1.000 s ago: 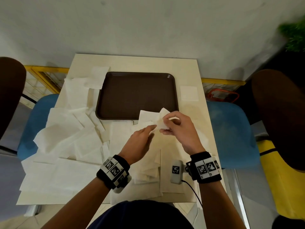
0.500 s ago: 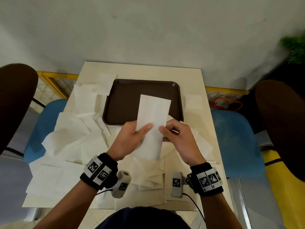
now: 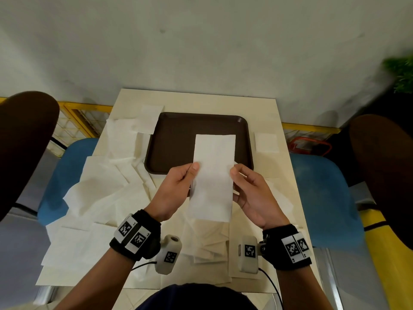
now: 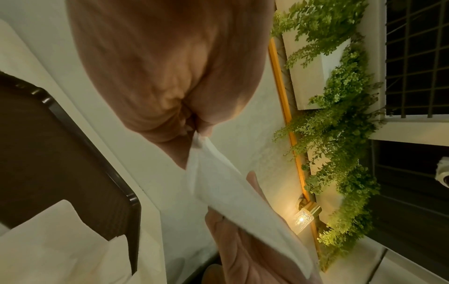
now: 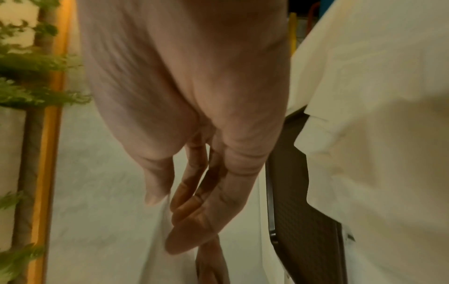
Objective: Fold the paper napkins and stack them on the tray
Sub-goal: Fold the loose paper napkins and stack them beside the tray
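Near rim of tray (image 3: 243, 126) partly hidden behind held napkin (image 3: 212, 175) and both hands. Fingers of left hand (image 3: 176, 189) concealed behind napkin, thumb alone shown. Plant (image 3: 402, 72), right of tray, blurred and cut off by frame edge. Chairs flanking tray cropped.

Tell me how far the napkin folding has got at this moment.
Early stage. Done: nothing stacked yet; the brown tray shows no napkins lying in it. In hand: the left hand and right hand each pinch a long edge of one napkin, a long rectangle held above the tray's near edge. Left: the loose napkin pile covering the table, plus a small folded square right of the tray.
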{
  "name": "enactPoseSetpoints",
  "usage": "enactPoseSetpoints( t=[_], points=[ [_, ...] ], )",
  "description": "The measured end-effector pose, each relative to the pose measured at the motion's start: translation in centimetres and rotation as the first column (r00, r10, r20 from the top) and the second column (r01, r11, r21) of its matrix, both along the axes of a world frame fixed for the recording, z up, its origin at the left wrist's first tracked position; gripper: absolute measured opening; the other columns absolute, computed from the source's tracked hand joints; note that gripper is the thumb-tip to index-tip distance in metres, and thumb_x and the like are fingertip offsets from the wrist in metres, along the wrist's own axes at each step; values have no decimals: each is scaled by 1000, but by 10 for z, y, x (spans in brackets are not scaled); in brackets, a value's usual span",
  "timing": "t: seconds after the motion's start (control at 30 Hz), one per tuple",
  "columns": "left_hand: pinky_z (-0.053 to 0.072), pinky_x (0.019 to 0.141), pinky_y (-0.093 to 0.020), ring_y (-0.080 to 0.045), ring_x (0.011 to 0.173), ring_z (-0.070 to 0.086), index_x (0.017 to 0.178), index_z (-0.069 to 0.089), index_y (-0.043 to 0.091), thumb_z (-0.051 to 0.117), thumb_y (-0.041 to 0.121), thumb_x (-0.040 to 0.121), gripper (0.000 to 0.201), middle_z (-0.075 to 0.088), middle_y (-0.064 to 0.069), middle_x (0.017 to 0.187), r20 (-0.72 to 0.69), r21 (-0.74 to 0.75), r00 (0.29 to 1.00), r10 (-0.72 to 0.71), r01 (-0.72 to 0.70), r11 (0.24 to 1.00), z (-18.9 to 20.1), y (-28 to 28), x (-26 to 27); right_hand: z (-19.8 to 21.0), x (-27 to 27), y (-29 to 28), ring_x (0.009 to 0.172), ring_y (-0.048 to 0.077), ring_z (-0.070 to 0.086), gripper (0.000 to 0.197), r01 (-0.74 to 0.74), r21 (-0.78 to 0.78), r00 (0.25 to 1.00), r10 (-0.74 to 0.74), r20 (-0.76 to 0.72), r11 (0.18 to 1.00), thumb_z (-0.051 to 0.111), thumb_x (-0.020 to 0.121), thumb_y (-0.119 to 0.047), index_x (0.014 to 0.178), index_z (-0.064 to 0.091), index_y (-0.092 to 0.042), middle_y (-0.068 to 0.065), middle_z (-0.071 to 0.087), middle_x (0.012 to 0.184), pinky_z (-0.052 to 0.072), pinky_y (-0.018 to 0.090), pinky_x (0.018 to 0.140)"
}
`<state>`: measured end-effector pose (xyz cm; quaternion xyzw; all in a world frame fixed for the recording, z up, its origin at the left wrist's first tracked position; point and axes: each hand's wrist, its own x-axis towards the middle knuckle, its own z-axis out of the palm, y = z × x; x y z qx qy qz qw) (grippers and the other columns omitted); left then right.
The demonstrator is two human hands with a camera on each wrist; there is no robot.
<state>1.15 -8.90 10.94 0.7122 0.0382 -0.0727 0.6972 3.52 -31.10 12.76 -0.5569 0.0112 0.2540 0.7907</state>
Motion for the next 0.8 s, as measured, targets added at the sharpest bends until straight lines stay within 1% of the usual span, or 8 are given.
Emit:
enactPoseSetpoints(
  t=[0.13,0.2,0.27,0.33,0.43,0.53,0.63,0.8],
  points=[
    [44,74,-47,-29,84,49,108,54,-14,52,69,103,83,58,-31,87,-26,-17,1000,-4,4,1000,2,-2,0,-2,1,4,109,23,72,16,5,21,1000,-5,8,1000,63,106,-18,93,67,-11,11,74,120,62,31,83],
    [51,75,-46,-28,86,61,111,64,-6,52,60,107,67,66,-27,93,-29,-5,999,-15,15,1000,7,-3,-1,-4,3,5,108,25,72,18,17,-15,999,-16,49,1000,66,105,-19,90,62,-9,15,71,115,62,33,84],
    [62,86,-42,-20,102,75,122,73,11,58,43,108,38,78,-6,109,-21,37,999,-28,28,999,13,-3,-2,-6,5,5,105,28,71,23,63,-114,990,-48,131,992,70,103,-20,88,59,-7,18,67,107,60,36,84],
    [63,94,-46,-17,110,76,132,71,18,68,33,104,32,78,5,121,-2,91,999,-41,41,995,19,-2,-2,-9,9,5,101,30,70,25,118,-248,970,-57,238,961,75,102,-22,87,60,-9,19,66,100,61,40,83],
    [63,93,-52,-18,105,78,128,74,16,71,26,102,28,80,5,116,10,131,999,-31,30,991,19,3,0,-11,11,5,101,34,71,25,131,-310,954,-36,296,942,77,101,-24,90,61,-8,20,67,99,63,49,84],
    [63,92,-54,-20,101,79,119,78,13,71,23,102,21,82,2,110,15,128,1000,-10,8,992,22,6,2,-6,13,4,108,31,75,17,87,-272,964,-13,264,958,77,100,-17,103,66,-4,16,74,105,66,46,86],
    [63,94,-52,-26,104,79,121,77,8,70,15,102,21,81,-4,112,36,81,998,-51,48,996,27,10,5,-3,17,1,108,32,75,17,72,-181,976,-33,214,981,76,99,-6,108,67,5,23,73,110,64,37,82],
    [62,86,-31,-25,109,77,117,79,5,67,-8,98,27,81,-7,111,127,92,981,-147,135,986,39,18,11,0,25,-6,92,28,65,10,26,-149,975,7,221,989,67,99,6,106,74,6,17,70,102,52,30,71]
  ],
)
